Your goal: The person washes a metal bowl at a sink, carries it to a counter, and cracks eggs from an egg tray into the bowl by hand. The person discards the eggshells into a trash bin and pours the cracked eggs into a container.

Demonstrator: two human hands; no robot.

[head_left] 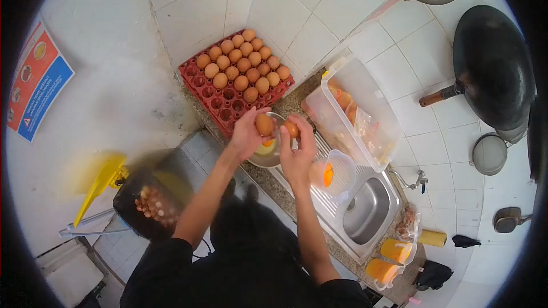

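My left grip (246, 137) clasps one egg (264, 125), my right grip (299, 157) a second egg (291, 129) just beside it, above the bowl (267, 161).

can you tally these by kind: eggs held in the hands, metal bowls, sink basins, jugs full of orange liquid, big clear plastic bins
Held eggs: 2
Metal bowl: 1
Sink basin: 1
Orange-liquid jugs: 2
Clear plastic bin: 1
Total: 7

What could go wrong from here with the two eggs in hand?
Shell might drop into the metal bowl, since the left hand holds one egg and the right hand another egg close over it. A swing of the right arm could knock the nearby plastic jug, spilling its yolk.
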